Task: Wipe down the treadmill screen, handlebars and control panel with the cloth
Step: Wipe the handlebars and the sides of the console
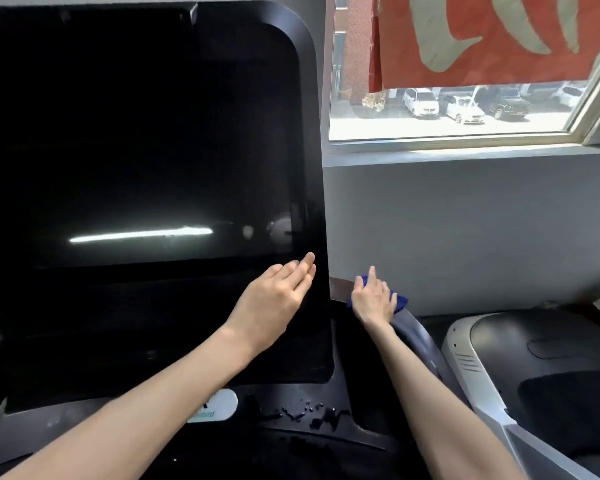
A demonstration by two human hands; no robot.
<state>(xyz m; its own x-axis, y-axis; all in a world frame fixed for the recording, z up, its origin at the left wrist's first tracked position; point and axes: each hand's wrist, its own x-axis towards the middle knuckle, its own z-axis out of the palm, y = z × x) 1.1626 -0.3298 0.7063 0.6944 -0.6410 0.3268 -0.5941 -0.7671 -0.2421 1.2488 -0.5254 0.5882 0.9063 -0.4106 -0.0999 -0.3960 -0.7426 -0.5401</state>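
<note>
The treadmill's large black screen (136, 150) fills the left of the view, dark and reflecting a ceiling light. My left hand (274, 296) lies flat with fingers together against the screen's lower right edge and holds nothing. My right hand (374, 299) presses a blue cloth (400, 303) onto the top of the right handlebar (420, 337), just right of the screen. Most of the cloth is hidden under the palm. The control panel (309, 414) below the screen is black, with small dark specks scattered on it.
A second machine with a grey and black shroud (534, 368) stands close on the right. Behind it are a grey wall and a window (465, 98) with a red banner and parked cars outside. A white label (215, 407) sits on the panel.
</note>
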